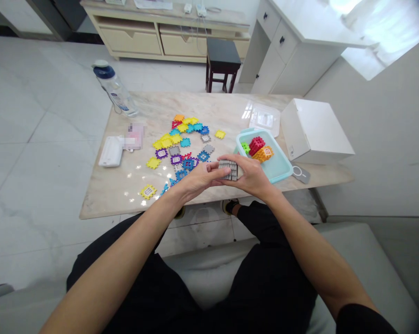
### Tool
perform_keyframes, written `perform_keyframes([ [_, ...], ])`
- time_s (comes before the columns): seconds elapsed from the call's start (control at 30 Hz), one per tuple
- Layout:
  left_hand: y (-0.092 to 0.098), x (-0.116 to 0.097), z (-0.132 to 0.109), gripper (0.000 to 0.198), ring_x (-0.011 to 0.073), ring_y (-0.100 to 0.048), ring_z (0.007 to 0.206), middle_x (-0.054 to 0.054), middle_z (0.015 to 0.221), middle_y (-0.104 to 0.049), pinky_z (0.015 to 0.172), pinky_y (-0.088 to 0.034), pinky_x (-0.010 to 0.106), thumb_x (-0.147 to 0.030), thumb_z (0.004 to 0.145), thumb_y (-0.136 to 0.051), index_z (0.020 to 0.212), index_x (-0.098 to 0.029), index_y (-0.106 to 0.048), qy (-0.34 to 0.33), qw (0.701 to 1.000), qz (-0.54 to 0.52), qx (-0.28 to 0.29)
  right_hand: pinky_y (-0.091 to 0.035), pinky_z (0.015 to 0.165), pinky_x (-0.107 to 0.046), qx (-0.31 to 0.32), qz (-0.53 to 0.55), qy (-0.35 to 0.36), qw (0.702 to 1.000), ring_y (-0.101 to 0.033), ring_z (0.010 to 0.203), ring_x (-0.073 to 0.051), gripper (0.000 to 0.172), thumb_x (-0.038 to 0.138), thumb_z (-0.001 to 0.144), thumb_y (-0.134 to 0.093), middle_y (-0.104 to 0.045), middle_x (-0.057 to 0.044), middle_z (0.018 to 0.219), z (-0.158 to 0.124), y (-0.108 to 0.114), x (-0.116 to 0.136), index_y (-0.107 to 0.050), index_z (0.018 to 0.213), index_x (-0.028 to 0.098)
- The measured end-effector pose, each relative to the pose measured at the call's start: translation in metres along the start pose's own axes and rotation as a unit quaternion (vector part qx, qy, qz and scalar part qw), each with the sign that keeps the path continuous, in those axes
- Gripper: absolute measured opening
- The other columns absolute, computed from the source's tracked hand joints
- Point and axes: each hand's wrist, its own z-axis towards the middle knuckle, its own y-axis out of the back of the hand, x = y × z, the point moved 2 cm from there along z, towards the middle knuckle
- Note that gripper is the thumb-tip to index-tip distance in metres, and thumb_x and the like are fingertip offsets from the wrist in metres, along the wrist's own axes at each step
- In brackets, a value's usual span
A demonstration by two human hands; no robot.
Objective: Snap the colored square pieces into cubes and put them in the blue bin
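Note:
Between my two hands, above the table's near edge, is a stack of grey interlocking building tiles (229, 170). My right hand (253, 175) wraps the stack from the right, and my left hand (205, 177) grips its left side with the thumb across the top. Left of them, loose toothed tiles in several colours lie spread out, among them yellow tiles (166, 141), blue tiles (187, 164) and a purple tile (161, 153). On the right, a light blue plastic bin (281, 170) holds stacked red tiles (256, 145), orange tiles (263, 154) and green tiles (245, 148).
A clear lid (265, 119) and a white box (319, 132) stand behind the bin, with a grey phone (301, 174) beside it. At the left are a water bottle (117, 93) and a white packet (111, 151). A dark stool (223, 53) stands beyond the marble table (105, 195).

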Motion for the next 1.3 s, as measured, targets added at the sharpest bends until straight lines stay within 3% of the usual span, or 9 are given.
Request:
perform_keyframes([
  [0.13, -0.001, -0.013, 0.0, 0.061, 0.0284, -0.077, 0.115, 0.013, 0.125, -0.084, 0.106, -0.06, 0.042, -0.043, 0.072, -0.109, 0.121, -0.019, -0.084, -0.075, 0.986, 0.113, -0.1, -0.062, 0.116, -0.047, -0.004, -0.049, -0.019, 0.999, -0.077, 0.128, -0.032, 0.049, 0.039, 0.103, -0.082, -0.08, -0.015, 0.141, 0.002, 0.002, -0.004, -0.07, 0.148, 0.023],
  [0.3, -0.009, -0.004, 0.0, 0.042, 0.0268, -0.078, 0.096, 0.01, 0.102, -0.084, 0.086, -0.062, 0.036, -0.035, 0.073, -0.103, 0.104, -0.017, -0.08, -0.119, 0.967, 0.196, -0.11, -0.058, 0.122, -0.05, 0.031, -0.096, -0.028, 0.994, -0.072, 0.136, -0.033, 0.059, 0.007, 0.098, -0.065, -0.076, -0.018, 0.145, 0.002, -0.01, -0.002, -0.066, 0.155, 0.019],
  [0.47, -0.008, 0.002, -0.003, 0.023, 0.0236, -0.077, 0.085, 0.006, 0.085, -0.081, 0.069, -0.056, 0.027, -0.034, 0.079, -0.09, 0.089, -0.018, -0.077, -0.131, 0.923, 0.307, -0.192, -0.06, 0.119, -0.054, 0.015, -0.09, -0.015, 0.996, -0.073, 0.134, -0.035, 0.059, 0.007, 0.098, -0.067, -0.077, -0.018, 0.138, 0.003, -0.031, 0.003, -0.064, 0.155, 0.019],
  [0.67, 0.003, -0.002, -0.001, 0.019, 0.0228, -0.08, 0.082, 0.006, 0.087, -0.085, 0.067, -0.056, 0.026, -0.034, 0.08, -0.084, 0.087, -0.017, -0.078, -0.129, 0.924, 0.291, -0.211, -0.058, 0.123, -0.057, 0.016, -0.073, -0.036, 0.997, -0.07, 0.14, -0.037, 0.072, 0.009, 0.093, -0.078, -0.073, -0.018, 0.146, 0.005, -0.033, 0.004, -0.058, 0.161, 0.021],
  [0.83, 0.008, -0.003, 0.001, 0.026, 0.0252, -0.084, 0.085, 0.008, 0.094, -0.088, 0.068, -0.061, 0.028, -0.035, 0.076, -0.089, 0.093, -0.016, -0.082, -0.105, 0.937, 0.255, -0.213, -0.054, 0.126, -0.058, 0.039, -0.079, -0.059, 0.994, -0.07, 0.14, -0.037, 0.065, 0.01, 0.094, -0.078, -0.075, -0.019, 0.144, 0.006, -0.029, 0.007, -0.062, 0.157, 0.019],
  [1.07, 0.002, -0.005, 0.004, 0.04, 0.0327, -0.085, 0.088, 0.01, 0.087, -0.087, 0.069, -0.068, 0.035, -0.048, 0.07, -0.1, 0.089, -0.017, -0.083, -0.088, 0.928, 0.273, -0.236, -0.052, 0.127, -0.052, 0.069, -0.064, -0.079, 0.992, -0.07, 0.143, -0.034, 0.06, 0.008, 0.095, -0.08, -0.075, -0.019, 0.147, 0.009, -0.021, 0.001, -0.066, 0.152, 0.017],
  [1.2, -0.005, -0.002, 0.01, 0.048, 0.0329, -0.086, 0.094, 0.011, 0.099, -0.089, 0.079, -0.071, 0.038, -0.049, 0.07, -0.102, 0.101, -0.017, -0.087, -0.071, 0.948, 0.234, -0.206, -0.055, 0.124, -0.049, 0.071, -0.061, -0.086, 0.992, -0.07, 0.142, -0.032, 0.06, 0.008, 0.095, -0.083, -0.075, -0.018, 0.146, 0.005, -0.017, -0.003, -0.065, 0.152, 0.017],
  [1.3, -0.008, 0.004, 0.014, 0.053, 0.0337, -0.086, 0.096, 0.011, 0.099, -0.089, 0.077, -0.07, 0.036, -0.05, 0.066, -0.105, 0.102, -0.016, -0.087, -0.053, 0.947, 0.231, -0.219, -0.055, 0.123, -0.049, 0.076, -0.075, -0.096, 0.99, -0.07, 0.141, -0.033, 0.058, 0.008, 0.095, -0.083, -0.075, -0.02, 0.144, 0.0, -0.019, -0.005, -0.065, 0.15, 0.014],
])
